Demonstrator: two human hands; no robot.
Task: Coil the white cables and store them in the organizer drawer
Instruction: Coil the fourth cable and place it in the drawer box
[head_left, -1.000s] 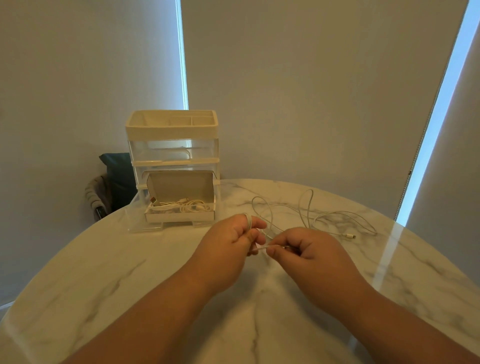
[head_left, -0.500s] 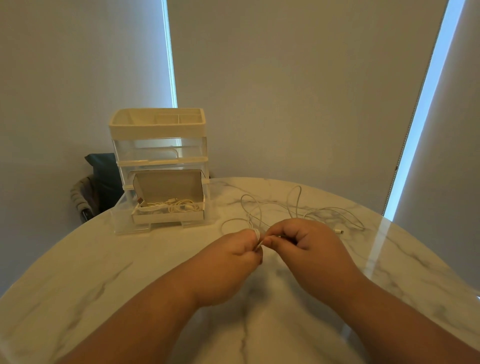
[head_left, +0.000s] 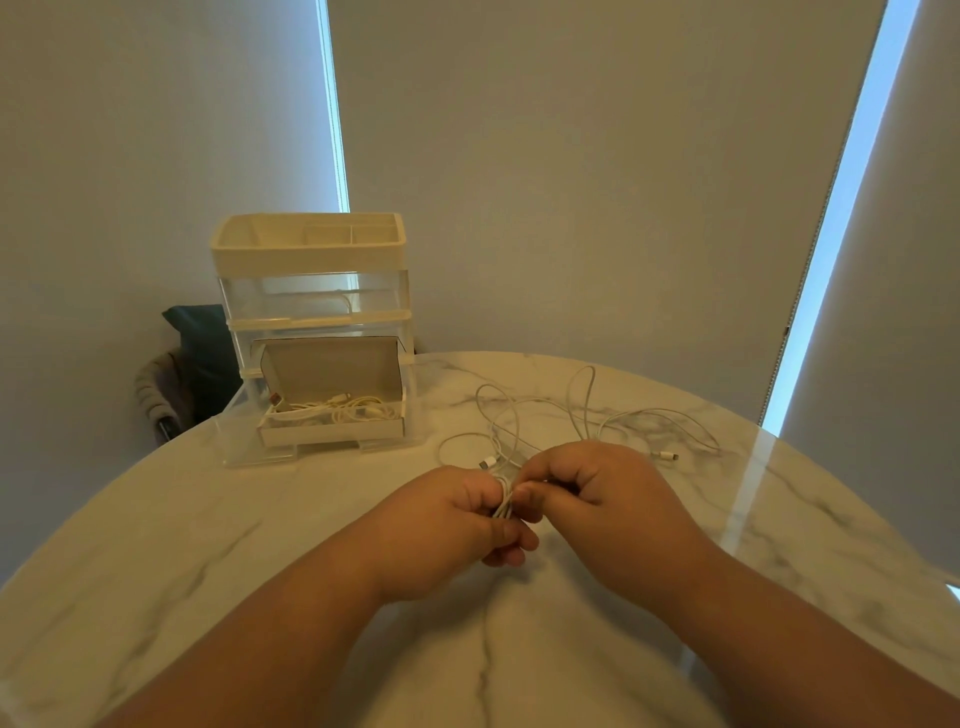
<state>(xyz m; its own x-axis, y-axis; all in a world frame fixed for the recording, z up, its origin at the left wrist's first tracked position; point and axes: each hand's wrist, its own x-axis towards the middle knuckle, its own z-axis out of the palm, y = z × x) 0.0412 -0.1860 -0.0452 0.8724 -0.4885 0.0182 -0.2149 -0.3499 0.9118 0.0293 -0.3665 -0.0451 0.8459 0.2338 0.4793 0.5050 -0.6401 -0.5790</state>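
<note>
Tightly, both hands (head_left: 447, 525) (head_left: 608, 499) round white cable (head_left: 504, 503)

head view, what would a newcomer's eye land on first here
The left hand and right hand meet over the middle of the marble table, pinching strands of a white cable whose loose loops sprawl beyond them. At the far left stands a clear organizer, its bottom drawer pulled open with more cables inside.

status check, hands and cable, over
Left hand and right hand both pinching the thin white cable, loops bunched between them. Rest trails loose on white marble table. Clear plastic organizer drawer open, path unobstructed.
</note>
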